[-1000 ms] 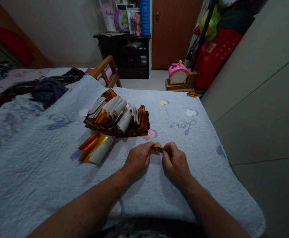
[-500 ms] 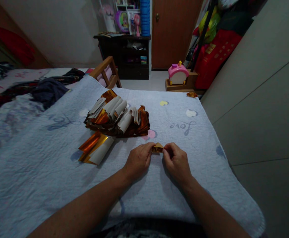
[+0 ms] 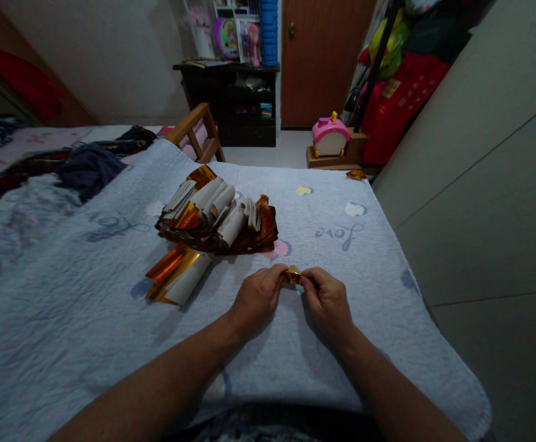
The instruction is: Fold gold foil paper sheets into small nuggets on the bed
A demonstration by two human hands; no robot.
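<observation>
Holds a small folded gold paper piece (image 3: 292, 278) between the left hand (image 3: 258, 294) and the right hand (image 3: 327, 298), low over the blue quilted cover (image 3: 277, 368) and in front of the body. Pinched at one end by each hand, with only the middle bare: probably gripped so to keep something this slight steady and evenly controlled. Cannot tell, because of the covering grip, the exact folds or any contact with the cover. Has the thick stack of gold-and-white sheets (image 3: 212, 199) lying beyond the left hand, apart from both, likely for free space in the middle. Has a loose folded bundle (image 3: 188, 285) just this side of the stack, perhaps for easy reach. Has another gold piece (image 3: 356, 175) at the far right corner, well apart, perhaps for separation from the sheets.
</observation>
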